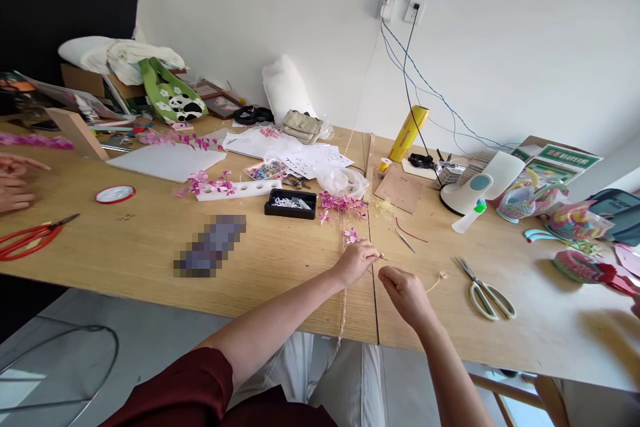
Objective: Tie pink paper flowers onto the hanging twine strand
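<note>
My left hand (pixel 356 260) pinches a small pink flower piece against a tan twine cord (pixel 343 310) that runs along the table and hangs over its front edge. My right hand (pixel 406 292) is closed right beside it, fingers pinched on a thin strand of the same twine whose frayed end (pixel 441 275) lies to the right. A single pink flower (pixel 351 235) lies just beyond my left hand, and a heap of pink flowers (pixel 341 204) lies further back.
White-handled scissors (pixel 485 291) lie right of my hands. A black tray (pixel 291 203), a white holder with flowers (pixel 235 189), a desk fan (pixel 475 187), red scissors (pixel 30 239) and another person's hand (pixel 15 181) at far left share the wooden table (pixel 150 247).
</note>
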Available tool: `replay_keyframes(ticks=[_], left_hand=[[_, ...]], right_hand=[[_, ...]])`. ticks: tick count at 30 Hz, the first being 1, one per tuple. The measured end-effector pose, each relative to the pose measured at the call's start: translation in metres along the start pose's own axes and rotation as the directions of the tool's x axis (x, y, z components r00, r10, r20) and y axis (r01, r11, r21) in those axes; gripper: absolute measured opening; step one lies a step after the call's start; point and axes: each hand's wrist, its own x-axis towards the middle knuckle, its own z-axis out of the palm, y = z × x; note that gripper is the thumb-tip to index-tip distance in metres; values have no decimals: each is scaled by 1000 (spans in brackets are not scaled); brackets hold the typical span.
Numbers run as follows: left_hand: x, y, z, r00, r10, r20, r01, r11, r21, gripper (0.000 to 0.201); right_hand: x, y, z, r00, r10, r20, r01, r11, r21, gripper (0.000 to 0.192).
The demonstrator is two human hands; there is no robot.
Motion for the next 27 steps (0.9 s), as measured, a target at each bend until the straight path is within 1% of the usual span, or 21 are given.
replay_keyframes(ticks=[2, 3, 5, 6, 7, 8, 10, 11, 13, 14, 15, 16, 18, 20, 21, 22, 23, 24, 25, 27], left_hand=[[1, -2, 2, 993, 31, 113, -41, 996, 85, 21], [1, -1, 2, 982, 55, 182, -74, 993, 97, 21], [1, 4, 0, 946, 118, 302, -135, 990, 35, 19], [1, 7, -1, 931, 147, 334, -145, 989, -29, 17], [1, 10, -2, 926, 164, 339, -140, 986, -95, 15], [0, 12, -4, 935, 162, 316, -120, 982, -146, 15], [0, 13, -6, 973, 103, 208, -65, 982, -179, 16], [0, 12, -6, 988, 63, 142, -39, 986, -164, 16], [1, 7, -6, 999, 5, 47, -1, 995, -96, 17], [2, 5, -5, 999, -6, 35, 7, 999, -52, 17], [3, 3, -4, 999, -5, 47, 5, 1000, -5, 17], [3, 2, -3, 997, 1, 79, -5, 999, 43, 18], [4, 1, -2, 983, 29, 184, -49, 993, 107, 19], [3, 4, -2, 955, 77, 287, -104, 991, 82, 18], [3, 6, -2, 940, 110, 322, -128, 991, 35, 16], [2, 8, -3, 931, 144, 334, -144, 989, -24, 15], [1, 9, -4, 932, 172, 319, -154, 985, -79, 14], [0, 10, -5, 942, 187, 277, -160, 980, -117, 14], [-1, 9, -6, 959, 185, 215, -159, 978, -132, 15], [-4, 5, -5, 988, 143, 62, -136, 985, -111, 16]], right_hand=[[6, -6, -15, 999, -23, 38, 27, 991, -130, 26], [10, -6, -23, 998, -27, 51, 36, 985, -170, 25], [19, 1, -35, 997, -41, 67, 52, 984, -172, 22], [22, 6, -38, 997, -48, 68, 56, 989, -135, 22], [24, 12, -37, 997, -52, 65, 58, 995, -81, 22], [24, 17, -33, 997, -52, 57, 53, 998, -22, 23], [20, 24, -20, 999, -33, 33, 31, 997, 70, 26], [16, 25, -12, 999, -24, 24, 22, 996, 90, 26], [8, 20, -1, 1000, -22, 21, 20, 997, 75, 27], [5, 15, 1, 999, -28, 31, 27, 999, 43, 26], [3, 10, 0, 998, -35, 45, 35, 999, 0, 26], [3, 5, -4, 997, -39, 60, 42, 998, -49, 26], [9, 0, -18, 995, -47, 86, 57, 991, -124, 25], [18, 3, -31, 994, -58, 89, 69, 990, -126, 23], [22, 7, -34, 995, -63, 83, 70, 993, -90, 22], [25, 12, -35, 995, -65, 75, 67, 997, -31, 22], [27, 18, -33, 996, -61, 67, 59, 998, 39, 22], [27, 23, -28, 997, -51, 58, 45, 993, 108, 23], [25, 27, -22, 998, -38, 49, 29, 985, 168, 25], [17, 30, -5, 1000, -6, 30, -1, 970, 242, 27]])
